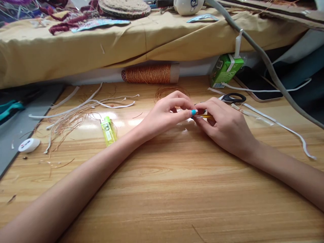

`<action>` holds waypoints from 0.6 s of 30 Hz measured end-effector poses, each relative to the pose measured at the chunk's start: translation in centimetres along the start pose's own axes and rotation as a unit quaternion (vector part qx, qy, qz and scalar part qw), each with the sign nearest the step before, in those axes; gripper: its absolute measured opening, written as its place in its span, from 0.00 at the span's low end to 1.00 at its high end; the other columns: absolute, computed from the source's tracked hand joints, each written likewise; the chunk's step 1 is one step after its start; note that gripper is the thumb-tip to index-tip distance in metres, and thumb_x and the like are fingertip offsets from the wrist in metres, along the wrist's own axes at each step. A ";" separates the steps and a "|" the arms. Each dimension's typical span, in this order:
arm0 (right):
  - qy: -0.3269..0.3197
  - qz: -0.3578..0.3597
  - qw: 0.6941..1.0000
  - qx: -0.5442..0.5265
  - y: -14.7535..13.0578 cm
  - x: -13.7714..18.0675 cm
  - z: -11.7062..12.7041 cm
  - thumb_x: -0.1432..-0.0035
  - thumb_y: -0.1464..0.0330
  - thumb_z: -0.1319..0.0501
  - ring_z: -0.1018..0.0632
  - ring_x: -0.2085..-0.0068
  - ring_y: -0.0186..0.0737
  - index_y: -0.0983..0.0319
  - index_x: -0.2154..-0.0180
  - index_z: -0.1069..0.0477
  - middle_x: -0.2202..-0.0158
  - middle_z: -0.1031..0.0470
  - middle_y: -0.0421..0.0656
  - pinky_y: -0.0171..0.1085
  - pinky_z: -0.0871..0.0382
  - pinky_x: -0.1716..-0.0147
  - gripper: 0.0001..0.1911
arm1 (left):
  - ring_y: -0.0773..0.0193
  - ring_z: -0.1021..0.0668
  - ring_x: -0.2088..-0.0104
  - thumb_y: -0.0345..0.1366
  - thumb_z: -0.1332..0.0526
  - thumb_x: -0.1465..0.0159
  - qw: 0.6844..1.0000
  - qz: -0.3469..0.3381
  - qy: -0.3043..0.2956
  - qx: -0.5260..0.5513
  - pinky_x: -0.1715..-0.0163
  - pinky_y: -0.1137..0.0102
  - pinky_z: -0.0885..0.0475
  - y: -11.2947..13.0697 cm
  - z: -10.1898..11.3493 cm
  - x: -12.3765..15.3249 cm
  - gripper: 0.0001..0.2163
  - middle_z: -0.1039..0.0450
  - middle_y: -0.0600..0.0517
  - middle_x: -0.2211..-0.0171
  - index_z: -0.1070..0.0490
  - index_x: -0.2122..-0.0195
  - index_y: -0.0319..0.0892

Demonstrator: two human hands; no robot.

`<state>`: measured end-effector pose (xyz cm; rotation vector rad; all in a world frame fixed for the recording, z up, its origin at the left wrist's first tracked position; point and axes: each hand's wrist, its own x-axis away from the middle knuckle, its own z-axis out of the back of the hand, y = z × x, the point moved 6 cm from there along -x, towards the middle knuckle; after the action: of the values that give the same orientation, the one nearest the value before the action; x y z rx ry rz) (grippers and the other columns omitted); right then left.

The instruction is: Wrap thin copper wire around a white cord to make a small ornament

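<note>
Over the middle of the table, both my hands meet at their fingertips. My left hand is closed in a pinch, with a bright blue patch at its thumb tip; whether that is nail, tape or a separate piece I cannot tell. What its fingers hold is hidden. My right hand pinches a thin yellow stick-like tool, most of it covered by the fingers. A loose coil of orange-brown thread lies just behind my left hand. Black-handled scissors lie partly behind my right hand.
A yellow-green lighter lies beside my left forearm. White cords and brown thread ends spread at left, near a white oval object. Behind stand a thread spool and green carton. A grey cable crosses the right side.
</note>
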<state>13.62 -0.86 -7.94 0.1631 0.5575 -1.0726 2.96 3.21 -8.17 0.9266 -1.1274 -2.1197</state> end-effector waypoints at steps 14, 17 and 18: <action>0.005 -0.012 1.000 -0.016 0.1 -0.1 0.1 0.45 0.66 0.50 0.29 0.69 0.37 0.63 0.65 0.33 0.68 0.30 0.44 0.34 0.40 0.77 0.10 | 0.69 0.30 0.65 0.34 0.45 0.45 1.000 -0.001 -0.002 0.019 0.65 0.72 0.35 -0.3 0.0 0.0 0.06 0.34 0.53 0.67 0.30 0.72 0.40; 0.004 -0.014 1.000 -0.022 0.1 0.0 0.1 0.46 0.67 0.49 0.29 0.68 0.37 0.62 0.65 0.34 0.67 0.29 0.44 0.34 0.39 0.75 0.09 | 0.69 0.31 0.65 0.33 0.45 0.45 1.000 -0.005 -0.002 0.014 0.65 0.72 0.35 -0.3 0.0 0.0 0.06 0.34 0.53 0.67 0.30 0.72 0.40; 0.004 -0.015 1.000 -0.024 0.2 0.0 0.1 0.46 0.68 0.49 0.28 0.68 0.37 0.62 0.65 0.34 0.67 0.29 0.44 0.34 0.39 0.75 0.09 | 0.69 0.31 0.65 0.33 0.45 0.45 1.000 -0.007 -0.002 0.012 0.65 0.72 0.35 -0.3 0.0 0.0 0.06 0.34 0.53 0.67 0.30 0.72 0.40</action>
<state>13.79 -0.79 -7.85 0.1160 0.5937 -1.0872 2.89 3.36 -8.37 0.9446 -1.1541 -2.1237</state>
